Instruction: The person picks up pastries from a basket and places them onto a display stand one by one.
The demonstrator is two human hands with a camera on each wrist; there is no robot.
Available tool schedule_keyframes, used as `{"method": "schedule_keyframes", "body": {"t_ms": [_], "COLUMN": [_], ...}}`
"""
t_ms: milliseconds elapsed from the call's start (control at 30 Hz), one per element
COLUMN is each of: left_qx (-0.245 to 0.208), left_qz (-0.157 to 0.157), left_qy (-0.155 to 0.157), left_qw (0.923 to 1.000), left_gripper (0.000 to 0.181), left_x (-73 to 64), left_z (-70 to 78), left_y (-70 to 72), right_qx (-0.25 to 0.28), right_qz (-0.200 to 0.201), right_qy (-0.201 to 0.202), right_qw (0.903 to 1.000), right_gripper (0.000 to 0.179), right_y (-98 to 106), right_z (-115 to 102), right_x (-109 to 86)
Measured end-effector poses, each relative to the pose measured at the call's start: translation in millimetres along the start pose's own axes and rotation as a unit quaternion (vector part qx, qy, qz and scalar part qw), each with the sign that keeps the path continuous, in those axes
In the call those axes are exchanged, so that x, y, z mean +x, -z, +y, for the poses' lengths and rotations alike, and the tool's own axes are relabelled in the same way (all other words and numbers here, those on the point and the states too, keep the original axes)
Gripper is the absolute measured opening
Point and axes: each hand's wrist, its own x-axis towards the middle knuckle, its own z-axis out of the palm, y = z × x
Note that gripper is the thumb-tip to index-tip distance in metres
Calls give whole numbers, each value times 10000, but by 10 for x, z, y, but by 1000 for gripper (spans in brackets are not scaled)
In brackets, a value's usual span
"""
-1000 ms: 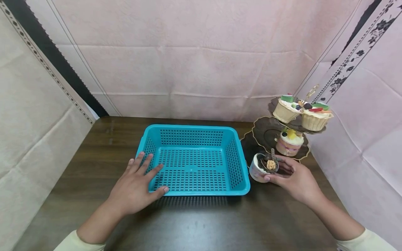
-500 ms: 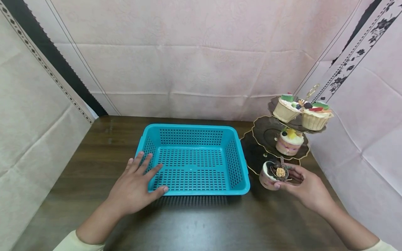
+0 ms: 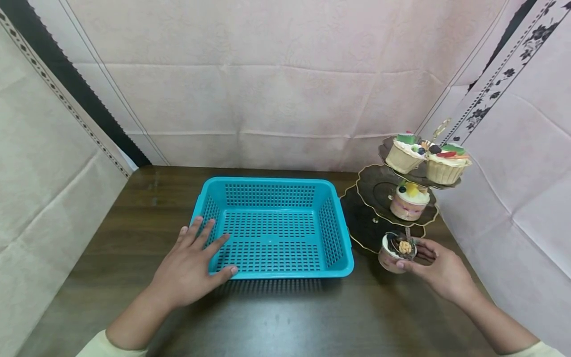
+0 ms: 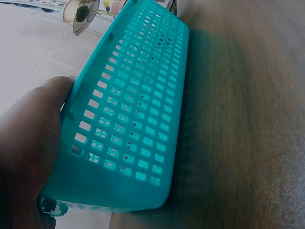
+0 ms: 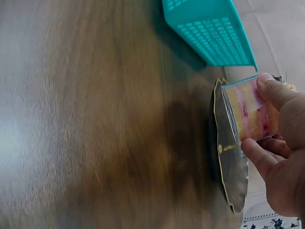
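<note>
My right hand grips a small clear cup of layered cake, topped with dark chocolate and a walnut-like piece. In the right wrist view the cake cup shows sponge and pink layers, with thumb and fingers round its sides. It is held at the front edge of the tiered stand's bottom plate. My left hand rests with spread fingers on the left front corner of a blue perforated plastic basket. The left wrist view shows the basket's side wall beside the thumb.
Two cream-topped cupcakes with fruit, a left one and a right one, sit on the stand's top plate. Another cake cup stands on the middle plate. Pale cloth hangs behind the dark wooden table.
My right hand has moved the cake cup rightward and slightly down, from beside the basket to the front of the stand. The left hand stays on the basket.
</note>
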Motion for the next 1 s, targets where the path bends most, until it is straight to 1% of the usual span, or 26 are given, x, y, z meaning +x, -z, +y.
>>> {"method": "schedule_keyframes", "body": {"t_ms": [133, 300, 467, 567, 700, 833, 933, 1000], "left_qx": [2, -1, -12, -16, -3, 3, 5, 3], "left_qz": [-18, -3, 22, 23, 19, 7, -21, -39], "left_qy": [3, -1, -1, -1, -1, 8, 19, 27], "left_qw": [10000, 10000, 10000, 10000, 10000, 10000, 10000, 10000], "left_gripper": [83, 85, 87, 88, 85, 82, 81, 82], "left_x": [-8, -13, -14, -13, -10, -6, 2, 7], "left_z": [0, 4, 8, 8, 6, 2, 1, 2], "left_y": [7, 18, 19, 17, 16, 15, 11, 5], "right_qx": [-15, -54, 85, 191, 185, 71, 95, 170], "right_qz": [25, -10, -117, -88, -6, -29, -75, -67], "right_qy": [-29, -157, -315, -459, -585, -722, -834, -839], "right_qw": [10000, 9999, 9994, 9987, 9981, 9974, 9964, 9963], "right_gripper": [72, 72, 78, 79, 77, 79, 82, 81], "right_y": [12, 20, 32, 33, 27, 33, 31, 22], "right_z": [86, 148, 199, 211, 226, 255, 282, 297], "right_x": [18, 30, 56, 65, 77, 100, 111, 112]}}
